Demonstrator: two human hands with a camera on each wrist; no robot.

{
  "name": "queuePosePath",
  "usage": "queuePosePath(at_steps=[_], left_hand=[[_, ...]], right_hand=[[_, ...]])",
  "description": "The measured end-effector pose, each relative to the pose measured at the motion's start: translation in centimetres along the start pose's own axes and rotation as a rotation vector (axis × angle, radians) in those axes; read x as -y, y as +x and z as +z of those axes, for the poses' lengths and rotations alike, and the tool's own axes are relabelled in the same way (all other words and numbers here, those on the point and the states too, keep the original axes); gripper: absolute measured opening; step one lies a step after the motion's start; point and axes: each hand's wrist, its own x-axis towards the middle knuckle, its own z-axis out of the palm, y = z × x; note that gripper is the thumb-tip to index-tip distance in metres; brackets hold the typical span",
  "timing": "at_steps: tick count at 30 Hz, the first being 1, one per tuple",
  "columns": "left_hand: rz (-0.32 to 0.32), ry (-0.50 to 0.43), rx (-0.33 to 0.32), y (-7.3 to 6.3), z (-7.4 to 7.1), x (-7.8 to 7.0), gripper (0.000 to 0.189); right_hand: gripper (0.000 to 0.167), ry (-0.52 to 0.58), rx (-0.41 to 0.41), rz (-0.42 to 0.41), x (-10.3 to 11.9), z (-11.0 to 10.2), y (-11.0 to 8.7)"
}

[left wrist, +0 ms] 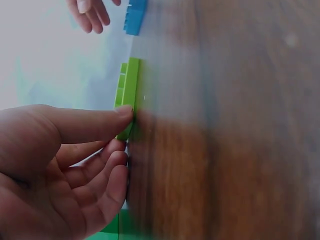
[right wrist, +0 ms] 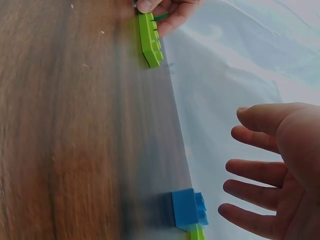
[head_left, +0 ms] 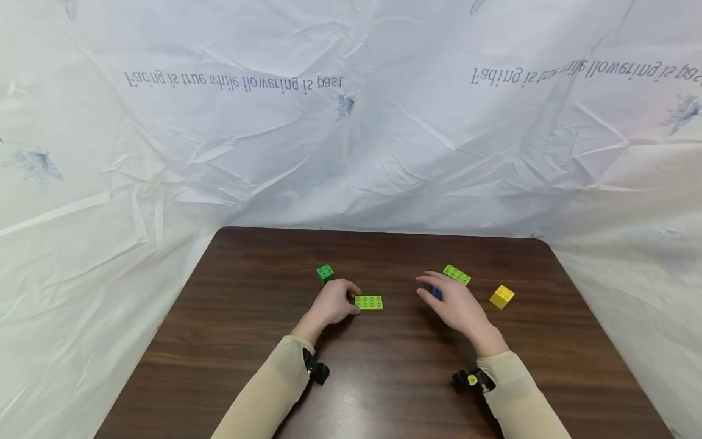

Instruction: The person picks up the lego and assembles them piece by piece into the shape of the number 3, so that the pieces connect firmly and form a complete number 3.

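Left fingers [left wrist: 92, 125] pinch a lime block [head_left: 369, 302]; loose right fingers [right wrist: 255, 172] hover near a blue block [right wrist: 185, 207], clearer in wrist views; sheet [head_left: 351, 152] beyond them reads "Fading is true while flowering is past"

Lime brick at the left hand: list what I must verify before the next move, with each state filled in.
1. Left-hand grip on the lime brick: ok, pinched at one end.
2. Its studs facing up: ok.
3. Green brick apart from it: ok.
4. Lime brick lifted off the table: cannot tell.
5. Right-hand grip holding the blue brick: not ok, fingers apart from it and holding nothing.
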Motion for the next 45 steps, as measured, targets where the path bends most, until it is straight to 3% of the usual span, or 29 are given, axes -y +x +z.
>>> queuePosePath(at_steps=[12,21,32,45], left_hand=[[-0.037,-0.041,-0.020,-0.5,0.0,0.0,0.030],[-0.039,-0.062,0.011,-0.3,0.0,0.1,0.030],[-0.041,-0.055,0.014,0.0,-0.3,0.1,0.028],[-0.025,-0.039,0.028,0.2,-0.3,0.5,0.028]], right_hand=[[0.043,0.031,-0.011,-0.023,-1.9,-1.5,-0.7],[0.042,0.032,-0.113,-0.004,-4.0,-4.0,-2.4],[0.049,-0.034,-0.225,0.113,-7.4,-7.9,-4.4],[0.076,-0.007,-0.052,0.323,-11.8,-9.3,-6.1]])
